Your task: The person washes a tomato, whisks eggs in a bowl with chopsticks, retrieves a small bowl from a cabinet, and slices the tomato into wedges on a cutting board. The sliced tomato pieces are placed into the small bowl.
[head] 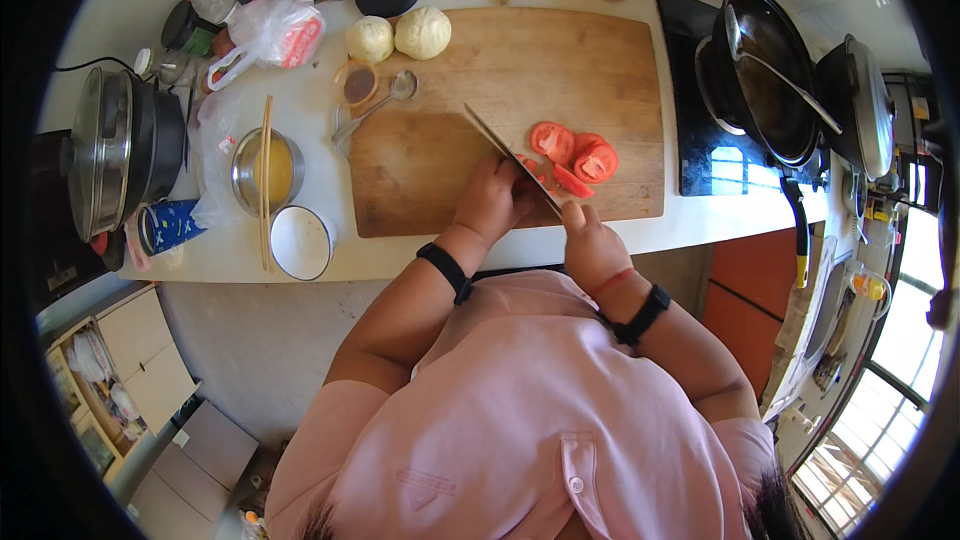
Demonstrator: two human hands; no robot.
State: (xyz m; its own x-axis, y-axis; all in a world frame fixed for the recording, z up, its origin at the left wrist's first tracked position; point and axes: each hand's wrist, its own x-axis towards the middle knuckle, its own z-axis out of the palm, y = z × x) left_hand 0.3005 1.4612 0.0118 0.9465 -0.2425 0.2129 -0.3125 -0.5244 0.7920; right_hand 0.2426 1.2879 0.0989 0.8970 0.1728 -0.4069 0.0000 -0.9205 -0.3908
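Observation:
My right hand [596, 249] is closed around the handle of a kitchen knife [504, 150], whose blade points up and to the left over a wooden cutting board [420, 172]. Close against the blade's left side is my left hand [491, 195], fingers bent; what lies under them is hidden. Sliced tomato [553, 141] rests on the board right of the knife, several pieces lying flat and overlapping. A few small red bits show beside the blade. Two pale round buns [422, 34] sit at the board's upper left edge.
A metal bowl of yellow liquid [271, 172] has chopsticks [265, 187] across it, with a white enamel cup [301, 241] beside it. A spoon [403, 85] overlaps the board's left edge. To the right, a wok [772, 75] stands over a black cooktop [694, 142], its handle jutting towards me.

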